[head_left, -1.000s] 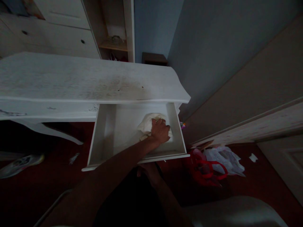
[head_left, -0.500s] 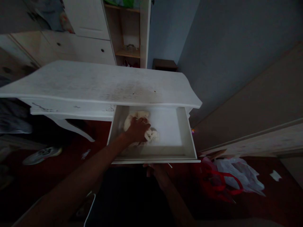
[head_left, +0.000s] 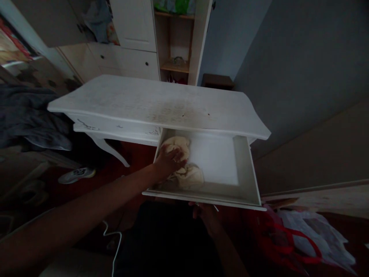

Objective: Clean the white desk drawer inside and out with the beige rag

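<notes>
A crumpled cream cloth (head_left: 191,176) lies in the left part of a pulled-out white drawer (head_left: 242,169). My left hand (head_left: 170,161) reaches in from the left, its fingers bent into the cloth, gripping it against the drawer's bottom. Just below the drawer's front edge is my right hand (head_left: 206,215), its fingers curled and partly hidden by that edge. A thin white stick-like thing (head_left: 216,208) pokes out beside it; its kind is too small to make out.
The drawer belongs to a white table (head_left: 129,96) with a dark-stained top. Cabinets (head_left: 132,27) stand behind, a grey wall (head_left: 302,84) to the right. A red bag (head_left: 276,242), a white plastic bag (head_left: 319,234), a shoe (head_left: 76,175) and a white cable (head_left: 118,246) lie low around.
The view has swung left, so everything sits further right. The cloth has spread out lower toward the drawer's front under my left hand. My right hand stays below the drawer edge.
</notes>
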